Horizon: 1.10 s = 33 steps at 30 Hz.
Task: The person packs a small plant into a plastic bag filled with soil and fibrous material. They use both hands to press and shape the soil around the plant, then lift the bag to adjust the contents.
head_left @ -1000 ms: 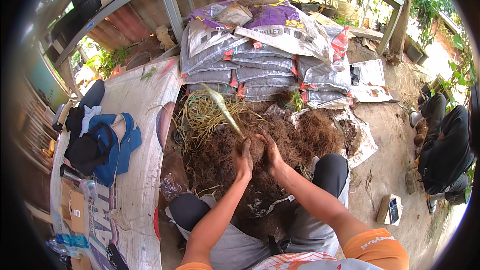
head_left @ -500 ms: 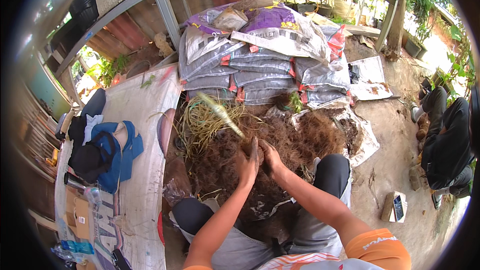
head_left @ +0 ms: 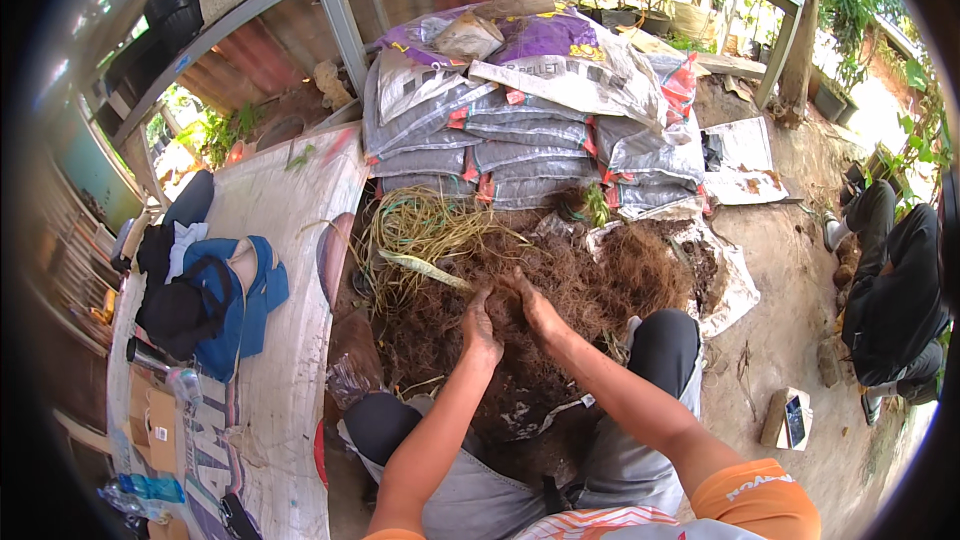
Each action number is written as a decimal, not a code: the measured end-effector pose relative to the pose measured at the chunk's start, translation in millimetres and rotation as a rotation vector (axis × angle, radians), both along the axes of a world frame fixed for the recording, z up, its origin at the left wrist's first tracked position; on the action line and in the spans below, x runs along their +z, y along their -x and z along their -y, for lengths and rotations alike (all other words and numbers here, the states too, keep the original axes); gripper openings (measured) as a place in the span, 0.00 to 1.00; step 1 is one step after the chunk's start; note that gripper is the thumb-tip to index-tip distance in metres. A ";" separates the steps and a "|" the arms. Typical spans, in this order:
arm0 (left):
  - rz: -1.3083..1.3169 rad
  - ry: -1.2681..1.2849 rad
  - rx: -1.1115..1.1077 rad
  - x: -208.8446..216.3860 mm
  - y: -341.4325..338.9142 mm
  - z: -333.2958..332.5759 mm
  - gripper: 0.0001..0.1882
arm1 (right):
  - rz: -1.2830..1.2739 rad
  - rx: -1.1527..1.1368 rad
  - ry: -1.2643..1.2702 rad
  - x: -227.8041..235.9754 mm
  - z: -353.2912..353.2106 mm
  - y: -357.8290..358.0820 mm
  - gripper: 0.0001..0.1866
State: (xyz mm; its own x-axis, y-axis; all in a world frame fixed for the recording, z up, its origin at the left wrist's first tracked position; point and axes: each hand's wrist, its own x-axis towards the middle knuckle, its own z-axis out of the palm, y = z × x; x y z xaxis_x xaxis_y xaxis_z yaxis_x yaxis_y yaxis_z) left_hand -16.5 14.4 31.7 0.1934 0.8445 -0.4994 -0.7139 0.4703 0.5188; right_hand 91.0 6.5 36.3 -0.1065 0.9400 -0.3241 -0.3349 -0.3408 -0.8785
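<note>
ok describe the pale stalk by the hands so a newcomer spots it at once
Start at the stacked sacks, then drop to the tangle of yellowish strands. Just past the left hand, at the tangle's lower edge, is the pale stalk, broader and straighter than those curling strands.

An outdoor garden work yard: plump sacks (head_left: 525, 135) stand stacked past the far right corner of the desk (head_left: 285, 340), brown fibrous matter (head_left: 640, 270) lies heaped on the ground, and potted plants (head_left: 832, 100) and corrugated metal sheets (head_left: 265, 48) edge the space.
</note>
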 end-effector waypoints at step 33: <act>-1.426 -1.358 0.199 11.3 -8.2 16.1 0.10 | -0.919 0.106 0.036 -42.8 0.2 -13.4 0.13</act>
State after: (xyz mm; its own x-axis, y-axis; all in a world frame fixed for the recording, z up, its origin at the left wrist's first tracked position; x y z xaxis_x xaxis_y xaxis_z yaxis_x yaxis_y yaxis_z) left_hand -8.4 -1.7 43.0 0.1769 0.6925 0.6994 0.4884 -0.6787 0.5484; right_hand 104.4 6.3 -6.5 -0.4213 0.9015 -0.0989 -0.8602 -0.4317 -0.2715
